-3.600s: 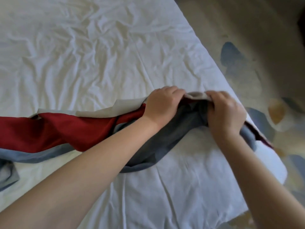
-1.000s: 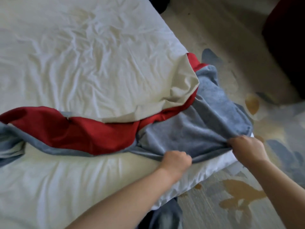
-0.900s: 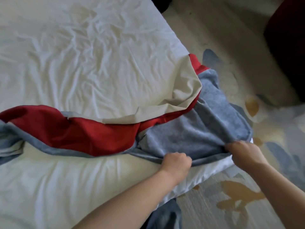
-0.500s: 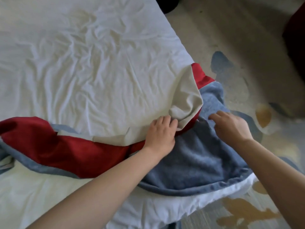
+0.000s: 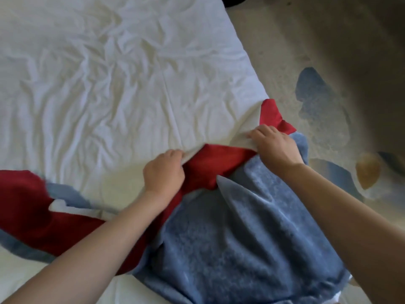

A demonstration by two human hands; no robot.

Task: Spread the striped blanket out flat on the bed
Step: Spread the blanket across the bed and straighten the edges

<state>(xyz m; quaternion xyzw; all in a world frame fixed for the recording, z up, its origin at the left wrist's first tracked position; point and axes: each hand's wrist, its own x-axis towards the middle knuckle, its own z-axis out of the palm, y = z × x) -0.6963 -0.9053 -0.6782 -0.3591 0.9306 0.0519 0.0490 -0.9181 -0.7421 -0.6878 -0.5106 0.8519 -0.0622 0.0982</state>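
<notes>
Striped blanket (image 5: 241, 249): one, on the bed (image 5: 109, 84), over its near right corner at 5 o'clock of my view, trailing bunched toward 9 o'clock.

Hands: two. Left hand (image 5: 163, 170), near centre, fingers curled, pinching the edge of the cream band. Right hand (image 5: 276, 145), at 2 o'clock from the left, fingers curled over the same cream edge where it meets the red.

Change: half a second ago my left lay flat on the cream fold and my right was reaching across the blue. Both have now taken hold of the far edge. The blue panel lies mostly open.

Reading: near side placed; far side looks next, to be drawn toward 12 o'clock. The 9 o'clock end is not yet opened.

Bands showing: three (cream, red, blue).

Bed: one, creased white sheet.

Floor (image 5: 306, 51), 1 to 3 o'clock: patterned, at least two blue patches, one ochre patch (image 5: 368, 170).
</notes>
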